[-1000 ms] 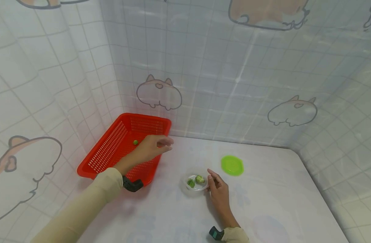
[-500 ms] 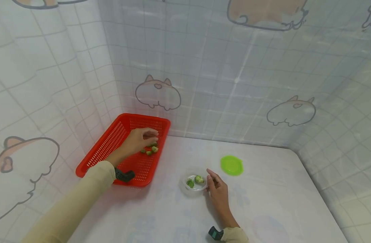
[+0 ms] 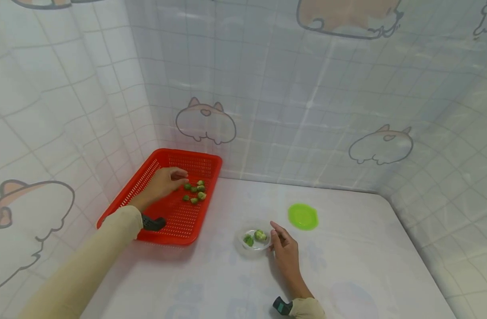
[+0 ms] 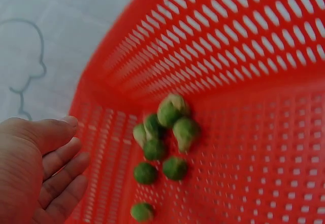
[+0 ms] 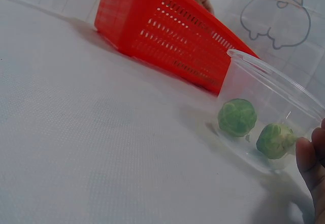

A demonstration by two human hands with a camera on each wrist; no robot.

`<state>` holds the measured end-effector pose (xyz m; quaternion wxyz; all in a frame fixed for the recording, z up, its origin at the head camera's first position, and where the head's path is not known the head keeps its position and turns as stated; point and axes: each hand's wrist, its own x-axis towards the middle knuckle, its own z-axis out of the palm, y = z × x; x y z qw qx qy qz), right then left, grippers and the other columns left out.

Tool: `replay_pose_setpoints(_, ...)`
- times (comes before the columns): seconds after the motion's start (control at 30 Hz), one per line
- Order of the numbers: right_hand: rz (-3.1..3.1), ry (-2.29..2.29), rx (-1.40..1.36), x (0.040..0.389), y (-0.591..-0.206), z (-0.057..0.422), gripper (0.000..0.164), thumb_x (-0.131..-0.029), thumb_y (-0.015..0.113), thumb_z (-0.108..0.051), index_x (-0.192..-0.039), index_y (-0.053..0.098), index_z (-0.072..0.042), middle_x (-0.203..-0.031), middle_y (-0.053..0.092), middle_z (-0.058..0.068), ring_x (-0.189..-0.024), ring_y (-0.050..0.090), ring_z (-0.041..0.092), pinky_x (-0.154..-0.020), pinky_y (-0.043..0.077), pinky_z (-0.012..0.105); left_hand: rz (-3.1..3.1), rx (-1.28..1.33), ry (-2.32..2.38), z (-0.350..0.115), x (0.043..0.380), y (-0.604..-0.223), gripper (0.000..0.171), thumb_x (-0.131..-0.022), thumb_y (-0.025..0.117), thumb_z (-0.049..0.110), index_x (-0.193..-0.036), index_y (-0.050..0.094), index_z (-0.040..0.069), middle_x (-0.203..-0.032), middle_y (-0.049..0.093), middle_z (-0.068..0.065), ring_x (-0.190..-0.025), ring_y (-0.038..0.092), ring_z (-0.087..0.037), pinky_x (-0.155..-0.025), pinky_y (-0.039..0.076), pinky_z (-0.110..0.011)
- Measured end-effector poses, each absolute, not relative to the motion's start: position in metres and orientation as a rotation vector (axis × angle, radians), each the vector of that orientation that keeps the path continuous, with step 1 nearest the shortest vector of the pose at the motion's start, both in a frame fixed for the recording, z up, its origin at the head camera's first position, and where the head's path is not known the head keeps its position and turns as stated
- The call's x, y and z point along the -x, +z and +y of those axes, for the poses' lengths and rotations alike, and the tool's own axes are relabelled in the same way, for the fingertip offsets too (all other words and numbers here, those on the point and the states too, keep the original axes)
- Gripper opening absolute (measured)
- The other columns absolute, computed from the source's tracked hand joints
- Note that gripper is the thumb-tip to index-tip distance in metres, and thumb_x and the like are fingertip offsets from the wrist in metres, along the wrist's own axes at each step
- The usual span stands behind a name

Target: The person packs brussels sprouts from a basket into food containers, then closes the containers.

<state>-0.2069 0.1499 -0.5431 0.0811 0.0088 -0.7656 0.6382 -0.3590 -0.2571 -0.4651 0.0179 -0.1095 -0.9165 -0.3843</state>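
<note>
Inside the red plastic basket (image 3: 179, 221), my left hand (image 3: 163, 181) hovers with relaxed fingers, holding nothing. Just beyond its fingertips, several Brussels sprouts (image 3: 194, 189) lie loose toward the basket's right side. The left wrist view shows those sprouts (image 4: 155, 149) clustered near a corner, apart from the hand (image 4: 56, 168). My right hand (image 3: 287, 250) touches the right side of a small clear plastic tub (image 5: 271, 89) on the table. Two Brussels sprouts (image 5: 237, 117) sit at the bottom of the tub. Its farther fingers are partly hidden.
A bright green round lid (image 3: 303, 216) lies flat on the white table (image 3: 347, 230), behind and right of the tub. Tiled sheeting with cartoon animals walls the table at the back (image 3: 267, 110) and both sides.
My left hand has drawn back leftward from over the basket's right edge to inside it, uncovering the sprouts there. The right hand and the tub have stayed in place.
</note>
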Motion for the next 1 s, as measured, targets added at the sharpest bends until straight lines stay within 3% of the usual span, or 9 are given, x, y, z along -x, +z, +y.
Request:
replay_pose_setpoints(0.2, -2.291, 1.906, -0.036, 0.208, -0.544, 0.151, 0.034, -0.104, 0.057, -0.016, -0.137, 0.061, -0.005, -0.090, 0.062, 0.027, -0.072, 0.060, 0.038, -0.062, 0.055, 0.031, -2.877, 0.329, -1.115, -0.271, 0.367, -0.477, 0.037, -0.097, 0.069, 0.021, -0.128, 0.065, 0.001, -0.121, 0.070, -0.016, -0.114, 0.065, -0.035, -0.092, 0.055, -0.051)
replay_pose_setpoints(0.63, -2.287, 1.911, -0.035, 0.208, -0.542, 0.150, 0.034, -0.104, 0.057, -0.014, -0.136, 0.061, -0.003, -0.091, 0.062, 0.030, -0.069, 0.060, 0.035, -0.061, 0.055, 0.030, -2.974, 0.253, -1.031, -0.286, 0.377, -0.489, 0.042, -0.097, 0.068, 0.017, -0.130, 0.061, -0.007, -0.126, 0.065, -0.027, -0.117, 0.061, -0.042, -0.094, 0.053, -0.054)
replay_pose_setpoints(1.0, -2.274, 1.893, -0.031, 0.209, -0.542, 0.150, 0.031, -0.103, 0.059, -0.013, -0.133, 0.064, -0.007, -0.082, 0.062, 0.016, -0.067, 0.061, 0.029, -0.059, 0.054, 0.031, -3.044, 0.214, -0.949, -0.293, 0.387, -0.507, 0.044, -0.096, 0.069, 0.021, -0.129, 0.061, -0.008, -0.125, 0.065, -0.027, -0.117, 0.060, -0.044, -0.097, 0.050, -0.056)
